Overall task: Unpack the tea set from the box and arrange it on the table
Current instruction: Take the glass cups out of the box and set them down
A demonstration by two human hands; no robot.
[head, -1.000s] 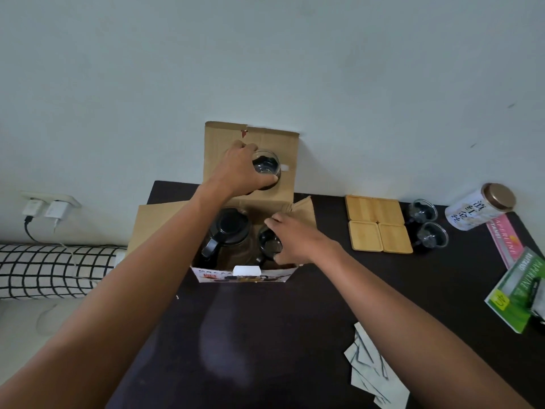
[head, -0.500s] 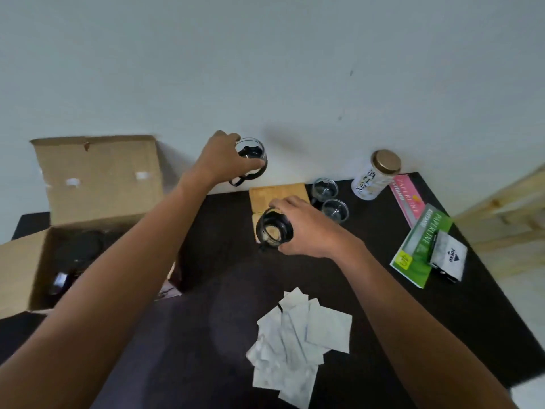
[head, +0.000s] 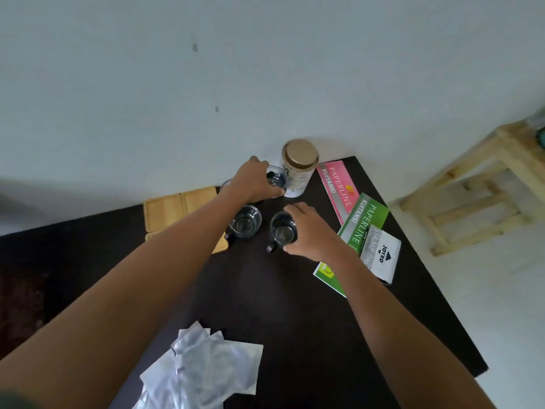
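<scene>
My left hand (head: 250, 180) grips a small glass cup (head: 275, 179) with a black handle, low over the dark table (head: 265, 305) beside a white tea tin (head: 299, 169). My right hand (head: 309, 228) holds another glass cup (head: 282, 230) that stands on the table. A third glass cup (head: 245, 222) stands free between my arms. The rim of one more cup (head: 225, 183) peeks out behind my left wrist. The box is out of view.
Wooden coasters (head: 180, 206) lie at the back left. Pink (head: 336, 187) and green booklets (head: 364, 219) and a white pouch (head: 382, 255) lie on the right. Plastic wrappers (head: 206, 370) sit near the front edge. A wooden stool (head: 477, 184) stands to the right of the table.
Both hands carried their cups from the box rightward across the table to the cups by the tin. The view swung right and the box left the frame.
</scene>
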